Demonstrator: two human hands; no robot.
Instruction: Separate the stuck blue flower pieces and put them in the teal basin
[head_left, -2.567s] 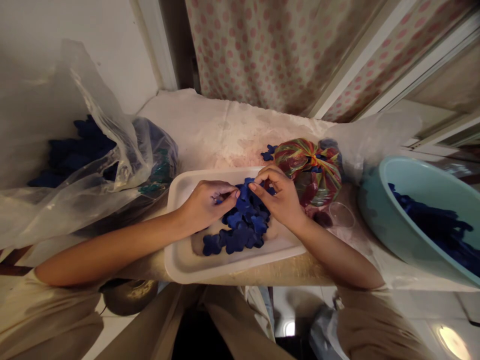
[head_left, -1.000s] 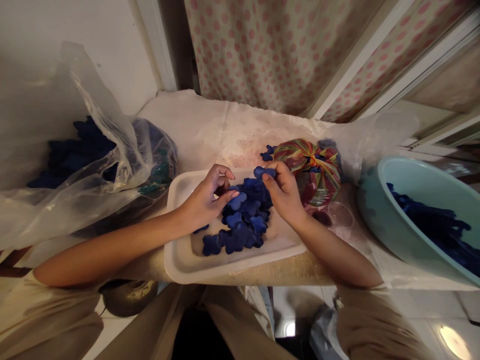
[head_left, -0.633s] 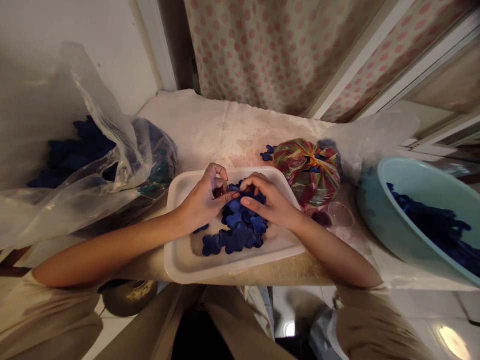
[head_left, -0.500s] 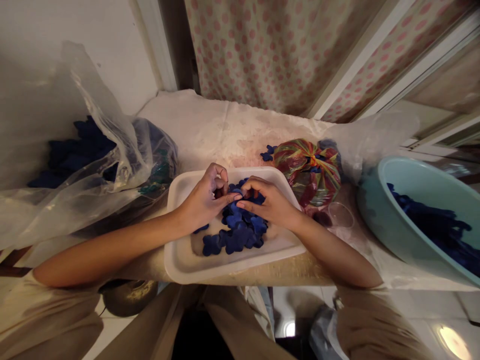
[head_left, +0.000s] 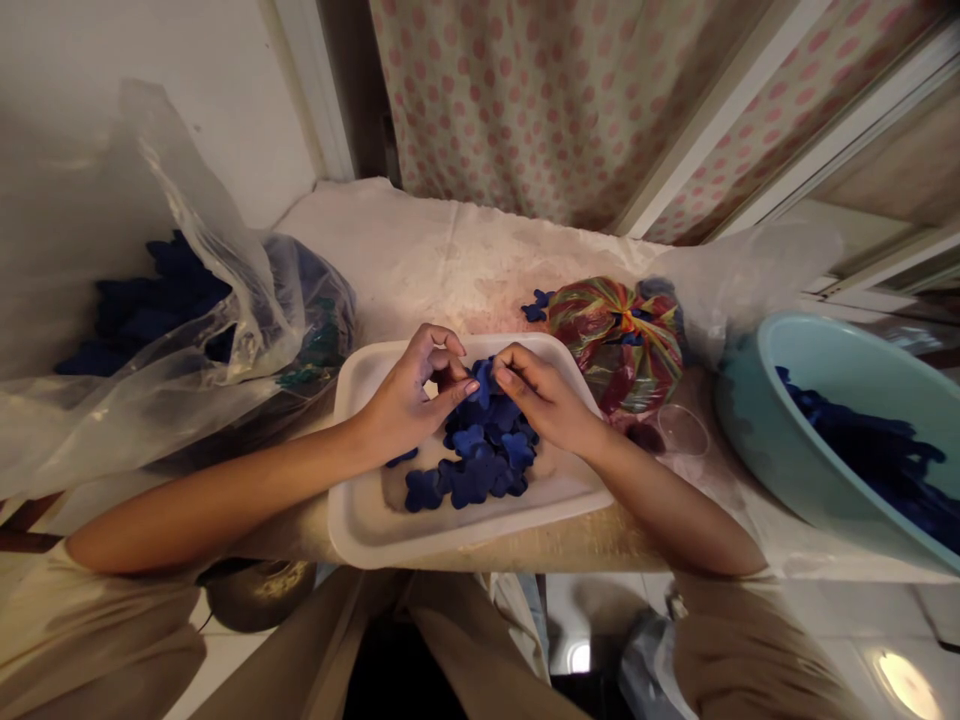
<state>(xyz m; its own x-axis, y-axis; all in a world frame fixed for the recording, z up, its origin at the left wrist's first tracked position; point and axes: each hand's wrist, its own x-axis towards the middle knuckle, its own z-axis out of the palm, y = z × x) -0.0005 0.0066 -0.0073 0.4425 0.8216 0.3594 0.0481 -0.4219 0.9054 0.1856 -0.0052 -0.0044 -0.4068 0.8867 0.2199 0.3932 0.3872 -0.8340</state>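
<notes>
Between my fingertips, over a white tray [head_left: 367, 525], is a blue flower-shaped piece [head_left: 484, 383]. My left hand [head_left: 416, 395] pinches its left side between thumb and fingers. On the other side my right hand [head_left: 547, 398] pinches the piece's right edge with thumb and forefinger. Several more blue flower-shaped pieces [head_left: 474, 476] lie in a loose pile in the tray, under and in front of my hands. One small blue piece [head_left: 403, 457] is partly hidden by my left wrist.
A clear plastic bag [head_left: 255, 330] with blue pieces stands at the left. Behind the tray's right corner sits a knotted multicoloured bag [head_left: 619, 345], a blue flower [head_left: 536, 305] beside it. A teal basin [head_left: 765, 440] holding blue pieces is at the right, near a clear round lid [head_left: 682, 430].
The held piece now shows more of its flower shape between my fingertips. My right hand has shifted slightly to the right, so my hands are a little farther apart.
</notes>
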